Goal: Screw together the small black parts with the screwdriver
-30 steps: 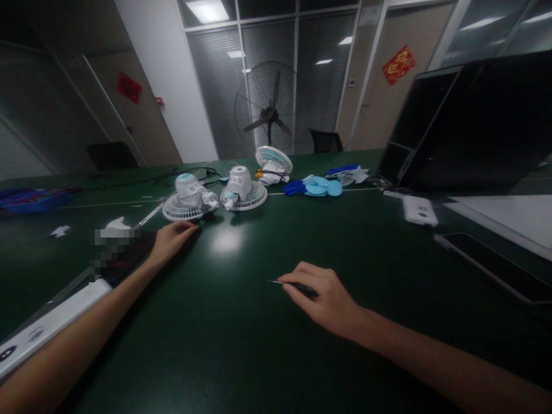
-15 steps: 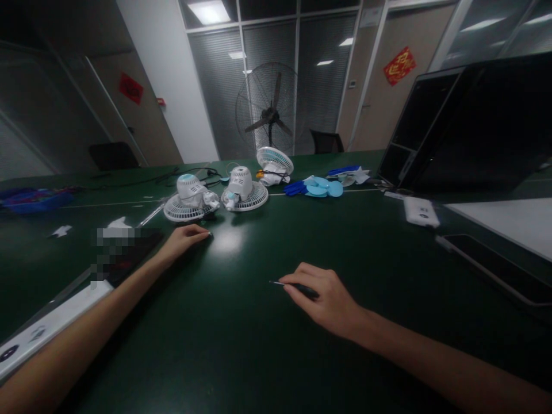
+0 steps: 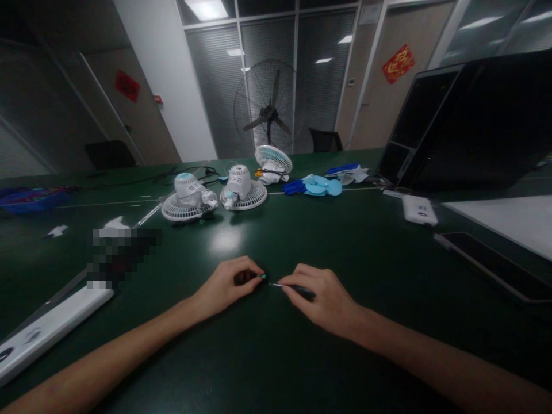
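Observation:
My left hand (image 3: 228, 283) pinches a tiny green and dark piece (image 3: 263, 276) between thumb and fingertips, just above the green table (image 3: 224, 362). Its kind is too small to make out. In my right hand (image 3: 325, 293) lies a small screwdriver (image 3: 304, 291) with a dark handle, gripped between thumb and fingers. Its thin metal shaft points left, and the tip ends close to the green piece. Whether the two touch, I cannot tell.
Toward the back stand two white fans (image 3: 188, 198) (image 3: 244, 190) face down and a third fan (image 3: 273, 164) tilted. Beside them lie light blue fan blades (image 3: 321, 186). At right are a phone (image 3: 495, 264), a white device (image 3: 419, 210) and a large black screen (image 3: 487, 126). A white box (image 3: 52, 328) lies left.
My left hand has come from near the fans toward me and to the right, bringing the small piece to the screwdriver tip. My right hand has barely moved.

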`<state>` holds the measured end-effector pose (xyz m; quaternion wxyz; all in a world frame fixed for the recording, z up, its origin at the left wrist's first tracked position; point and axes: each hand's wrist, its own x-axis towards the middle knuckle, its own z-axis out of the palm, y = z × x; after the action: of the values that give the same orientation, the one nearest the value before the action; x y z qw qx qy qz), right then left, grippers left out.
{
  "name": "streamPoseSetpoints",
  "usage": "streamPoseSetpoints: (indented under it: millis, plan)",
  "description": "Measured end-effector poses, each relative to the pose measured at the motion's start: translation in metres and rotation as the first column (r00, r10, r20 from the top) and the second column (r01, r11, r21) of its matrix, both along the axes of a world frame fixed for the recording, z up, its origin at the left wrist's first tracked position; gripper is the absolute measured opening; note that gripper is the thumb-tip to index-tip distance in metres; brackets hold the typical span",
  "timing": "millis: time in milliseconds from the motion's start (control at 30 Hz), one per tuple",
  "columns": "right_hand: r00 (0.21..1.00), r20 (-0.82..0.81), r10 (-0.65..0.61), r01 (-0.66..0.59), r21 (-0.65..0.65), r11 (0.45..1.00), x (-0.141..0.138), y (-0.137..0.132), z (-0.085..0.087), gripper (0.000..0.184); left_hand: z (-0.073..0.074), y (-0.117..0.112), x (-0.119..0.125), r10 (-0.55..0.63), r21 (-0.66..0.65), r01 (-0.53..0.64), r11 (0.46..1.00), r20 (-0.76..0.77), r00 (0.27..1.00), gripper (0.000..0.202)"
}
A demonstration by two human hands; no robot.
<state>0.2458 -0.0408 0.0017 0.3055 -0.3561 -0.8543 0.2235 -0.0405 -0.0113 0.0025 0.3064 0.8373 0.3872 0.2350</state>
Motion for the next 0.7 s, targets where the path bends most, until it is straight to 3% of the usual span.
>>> streamPoseSetpoints:
  millis: [300, 533, 700]
  plan:
    - [0.998, 0.054, 0.019, -0.019, -0.001, 1.000, -0.0024, 0.0013, -0.0004, 0.021, 0.0052, -0.0058, 0.0043, -0.096, -0.023, 0.095, 0.995, -0.025, 0.995, 0.021]
    - [0.994, -0.090, 0.061, -0.058, 0.038, 0.998, -0.0079, 0.0026, -0.0001, 0.025, 0.0023, -0.0047, 0.0058, -0.088, -0.005, 0.088, 0.996, 0.000, 0.996, 0.040]
    - [0.994, -0.106, 0.021, -0.019, 0.016, 1.000, -0.0045, 0.0024, 0.0015, 0.023, 0.0052, -0.0077, 0.0059, -0.103, 0.008, 0.103, 0.995, -0.018, 0.994, 0.044]
